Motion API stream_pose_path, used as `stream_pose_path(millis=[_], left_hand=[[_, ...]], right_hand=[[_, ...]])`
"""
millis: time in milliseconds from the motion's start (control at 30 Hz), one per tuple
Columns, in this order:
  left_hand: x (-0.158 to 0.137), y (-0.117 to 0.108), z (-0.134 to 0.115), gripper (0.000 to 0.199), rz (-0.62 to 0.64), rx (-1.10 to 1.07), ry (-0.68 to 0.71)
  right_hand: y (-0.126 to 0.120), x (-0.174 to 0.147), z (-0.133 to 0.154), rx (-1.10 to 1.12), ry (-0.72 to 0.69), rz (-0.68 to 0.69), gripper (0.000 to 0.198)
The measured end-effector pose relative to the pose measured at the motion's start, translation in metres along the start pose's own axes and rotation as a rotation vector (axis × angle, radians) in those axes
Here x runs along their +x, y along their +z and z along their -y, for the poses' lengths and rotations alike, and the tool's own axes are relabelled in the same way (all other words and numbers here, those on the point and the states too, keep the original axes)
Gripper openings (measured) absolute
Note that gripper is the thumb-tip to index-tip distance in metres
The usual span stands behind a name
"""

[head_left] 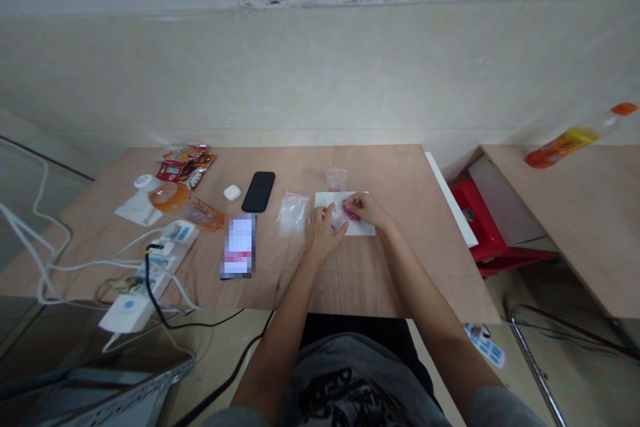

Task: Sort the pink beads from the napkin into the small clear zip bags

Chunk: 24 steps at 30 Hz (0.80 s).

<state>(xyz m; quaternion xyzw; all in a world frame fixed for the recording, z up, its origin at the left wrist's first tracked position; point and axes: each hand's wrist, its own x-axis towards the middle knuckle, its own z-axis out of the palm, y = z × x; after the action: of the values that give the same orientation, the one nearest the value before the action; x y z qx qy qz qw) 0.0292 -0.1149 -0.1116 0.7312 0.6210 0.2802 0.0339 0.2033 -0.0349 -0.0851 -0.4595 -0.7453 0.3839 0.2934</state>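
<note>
The wooden worktop (270, 290) carries a white paper sheet (362, 229) before the person, probably as a pale ground for small pieces. The left hand (321, 230), fingers loosely spread, seems to steady its left part; the right hand (367, 208) curls its fingers over pinkish-purple beads (351, 211) on the sheet, though whether they pinch any cannot be told. Clear zip bags (294, 213) lie handily just left. Beyond them, a power strip (163, 263), orange drink bottle (187, 202) and black smartphone (259, 192) probably limit sideways room.

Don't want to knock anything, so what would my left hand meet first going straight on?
Across the white sheet, your left hand would likely first meet the small clear bag beyond, though depth is unclear.
</note>
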Motion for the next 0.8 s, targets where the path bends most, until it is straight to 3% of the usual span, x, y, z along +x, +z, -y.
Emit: stream_pose_path(millis=[233,433,800], left_hand=[[0.0,0.001,0.001,0.063,0.003,-0.011,-0.003],[-0.001,0.002,0.001,0.062,-0.003,0.004,-0.004],[-0.001,0.002,0.002,0.064,0.007,0.005,-0.009]], right_hand=[[-0.003,0.014,-0.003,-0.373,0.033,-0.064,0.018],[-0.003,0.03,0.009,-0.64,0.036,0.056,0.025],[0.002,0.034,0.029,-0.827,0.093,0.159,0.025]])
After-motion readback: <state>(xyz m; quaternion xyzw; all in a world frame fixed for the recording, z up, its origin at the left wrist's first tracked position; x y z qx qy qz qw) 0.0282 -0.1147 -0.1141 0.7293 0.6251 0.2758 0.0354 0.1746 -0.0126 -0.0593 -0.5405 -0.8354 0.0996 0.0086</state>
